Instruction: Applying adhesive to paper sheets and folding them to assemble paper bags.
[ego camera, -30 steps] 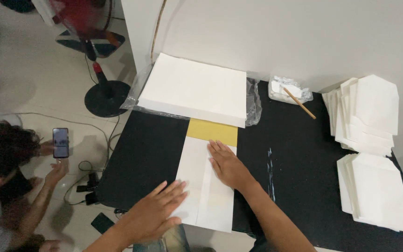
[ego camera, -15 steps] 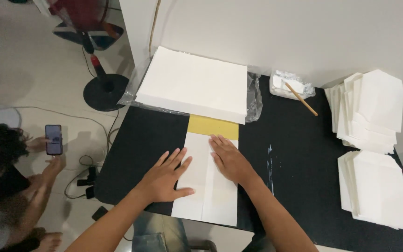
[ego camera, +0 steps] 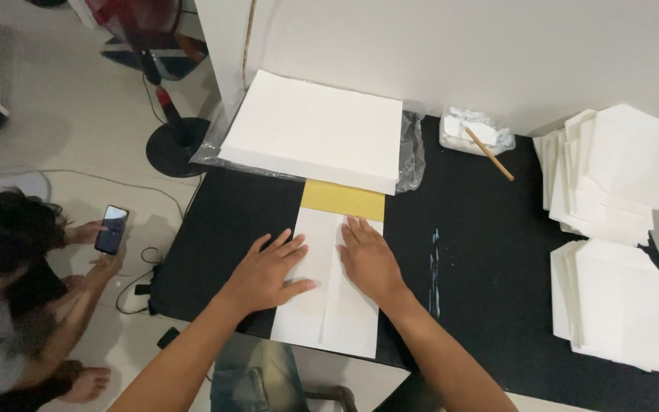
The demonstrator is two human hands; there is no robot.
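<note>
White folded sheet (ego camera: pixel 329 305), long axis toward the wall, under left hand (ego camera: pixel 268 273) and right hand (ego camera: pixel 368 259), fingers flat.

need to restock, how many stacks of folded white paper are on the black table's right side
2. One stack of folded white paper sits at the far right by the wall; the second stack lies nearer, at the right edge of the black table. Both fan out, so sheet counts stay hidden.

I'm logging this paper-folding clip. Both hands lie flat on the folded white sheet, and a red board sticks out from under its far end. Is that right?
Not quite: the board showing past the sheet's far end is yellow, not red, as the head view shows. The rest holds: the left hand and right hand both lie flat on the folded white sheet on the black table.
</note>
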